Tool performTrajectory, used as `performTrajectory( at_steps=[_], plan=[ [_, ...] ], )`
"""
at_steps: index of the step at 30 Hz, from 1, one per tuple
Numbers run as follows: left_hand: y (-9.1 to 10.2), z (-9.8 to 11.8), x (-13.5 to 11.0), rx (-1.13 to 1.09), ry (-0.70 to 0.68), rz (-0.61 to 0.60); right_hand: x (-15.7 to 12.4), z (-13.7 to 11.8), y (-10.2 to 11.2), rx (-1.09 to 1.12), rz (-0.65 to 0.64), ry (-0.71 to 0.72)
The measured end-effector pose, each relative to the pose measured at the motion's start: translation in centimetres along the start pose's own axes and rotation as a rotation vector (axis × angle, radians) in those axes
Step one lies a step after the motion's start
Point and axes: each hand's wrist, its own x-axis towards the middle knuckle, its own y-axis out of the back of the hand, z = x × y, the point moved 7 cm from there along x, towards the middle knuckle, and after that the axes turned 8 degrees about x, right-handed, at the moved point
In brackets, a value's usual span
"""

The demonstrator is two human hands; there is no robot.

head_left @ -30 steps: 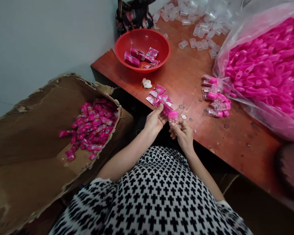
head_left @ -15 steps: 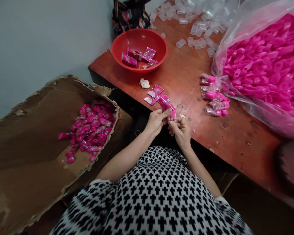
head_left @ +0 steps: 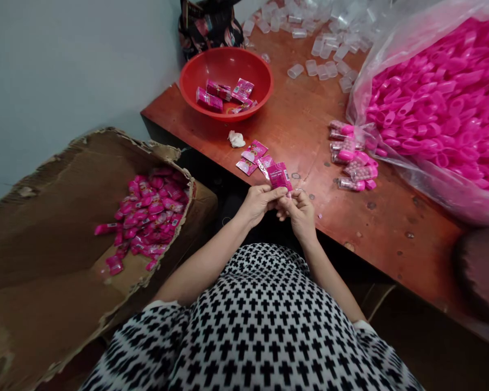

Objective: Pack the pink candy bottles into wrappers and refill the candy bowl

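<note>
My left hand (head_left: 258, 202) and my right hand (head_left: 299, 213) meet at the near edge of the red-brown table (head_left: 309, 125). Together they pinch a pink printed wrapper (head_left: 279, 176) that stands upright between the fingertips. A small pink-capped tube was in it earlier; now the wrapper hides it. A few flat pink wrappers (head_left: 252, 155) lie on the table just beyond my hands. Several filled tubes with pink caps (head_left: 352, 160) lie to the right of them.
A red bowl (head_left: 226, 81) with pink packets stands at the table's far left corner. A clear bag of pink caps (head_left: 436, 108) fills the right; empty clear tubes (head_left: 321, 49) are scattered behind. A torn cardboard box (head_left: 65, 228) holding wrapped pink packets (head_left: 146, 214) sits on my left.
The pink wrapper has been drawn over the pink-capped tube, which no longer shows. My hands have closed together around it and shifted slightly toward me.
</note>
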Motion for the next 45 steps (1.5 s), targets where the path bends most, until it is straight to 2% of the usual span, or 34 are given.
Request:
performTrajectory(
  at_steps=[4,8,10,12,16,18,19,21,25,28,33,37,39,42,45],
  plan=[
    [1.2,0.0,-0.3,-0.142,-0.013,0.098,-0.3,0.2,-0.5,0.049,-0.075,-0.019],
    [0.6,-0.4,-1.3,-0.135,-0.025,0.029,0.3,0.3,-1.1,0.07,-0.059,-0.019],
    [0.8,-0.1,-2.2,-0.146,-0.059,0.038,0.7,0.3,-1.9,0.072,-0.067,-0.025],
    [2.5,1.1,-3.5,-0.186,-0.153,0.147,1.0,0.2,-2.7,0.059,-0.093,-0.037],
    [8.9,4.9,-6.8,-0.238,-0.469,0.543,1.3,0.1,-2.7,0.02,-0.101,-0.026],
    [11.0,6.0,-7.0,-0.13,-0.539,0.639,1.5,0.1,-2.1,-0.011,-0.081,-0.014],
    [11.3,6.3,-6.5,-0.021,-0.553,0.649,1.6,0.2,-1.8,-0.028,-0.071,-0.01],
    [10.4,6.6,-4.3,0.321,-0.586,0.609,1.6,0.3,-1.6,-0.067,-0.065,-0.007],
    [5.2,5.7,1.0,1.158,-0.68,0.482,1.5,0.3,-1.7,-0.151,-0.083,-0.01],
    [3.4,4.4,3.5,1.469,-0.682,0.489,1.6,-0.3,-1.4,-0.186,-0.08,-0.008],
    [4.0,3.4,4.3,1.485,-0.752,0.563,3.6,-2.1,0.1,-0.27,-0.044,0.066],
    [3.6,3.5,3.5,1.416,-0.857,0.511,6.6,-3.6,0.8,-0.406,0.036,0.222],
    [2.8,3.7,2.6,1.388,-0.919,0.454,8.0,-3.2,0.5,-0.383,-0.003,0.187],
    [2.0,4.1,1.1,1.338,-0.977,0.424,8.9,-2.0,-0.1,-0.211,-0.095,0.047],
    [2.0,4.3,0.0,1.289,-0.993,0.44,8.7,-1.4,-0.2,-0.079,-0.081,-0.026]
  ],
)
